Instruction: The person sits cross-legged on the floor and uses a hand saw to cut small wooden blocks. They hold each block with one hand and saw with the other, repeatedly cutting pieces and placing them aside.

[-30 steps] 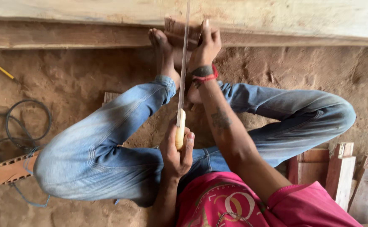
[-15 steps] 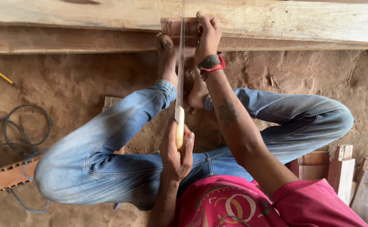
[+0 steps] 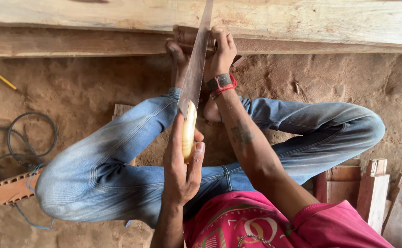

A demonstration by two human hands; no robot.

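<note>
One handsaw [image 3: 195, 69], grey blade, pale handle, was gripped by the left hand [image 3: 182, 170]; the right hand [image 3: 220, 50] clasped one reddish wood block [image 3: 187, 34].

Single view, head-mounted. Camera looks steeply down and forward over the wearer's chest onto the crossed legs and dirt floor [image 3: 95, 92]. Close range: left hand [image 3: 182, 165] fills lower centre, right hand [image 3: 219, 53] farther out near the top, against the planks [image 3: 302, 23] crossing the upper edge. No second view.
</note>
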